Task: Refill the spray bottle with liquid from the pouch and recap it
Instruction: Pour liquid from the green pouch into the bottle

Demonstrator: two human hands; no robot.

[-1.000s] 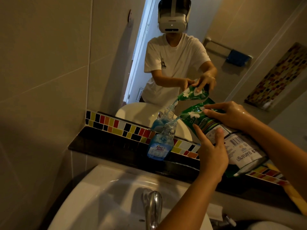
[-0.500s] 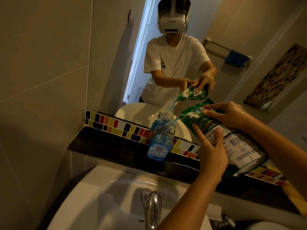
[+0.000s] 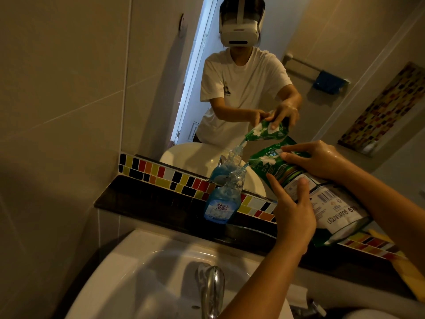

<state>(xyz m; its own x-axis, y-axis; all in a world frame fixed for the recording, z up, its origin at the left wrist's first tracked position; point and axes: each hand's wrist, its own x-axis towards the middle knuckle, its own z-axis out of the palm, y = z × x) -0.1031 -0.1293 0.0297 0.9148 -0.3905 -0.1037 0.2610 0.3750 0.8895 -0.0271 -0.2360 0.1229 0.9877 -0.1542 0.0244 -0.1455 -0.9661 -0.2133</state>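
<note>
A clear spray bottle [image 3: 223, 201] with blue liquid and a blue label stands uncapped on the dark ledge [image 3: 147, 203] behind the sink. A green and white refill pouch [image 3: 317, 194] is tilted over it, its cut corner at the bottle's neck, and a thin stream runs into the opening. My left hand [image 3: 292, 210] grips the pouch from below near its middle. My right hand [image 3: 319, 160] holds the pouch's upper edge from above. The bottle's spray cap is not in sight.
A white sink [image 3: 147, 279] with a chrome tap [image 3: 212, 288] lies below the ledge. A strip of coloured tiles [image 3: 170, 176] and a mirror [image 3: 253, 77] rise behind the bottle. The mirror shows a person in a white shirt and the pouch.
The pouch and both hands have barely shifted. Pouring goes on, and the blue liquid stands at about the same level.
</note>
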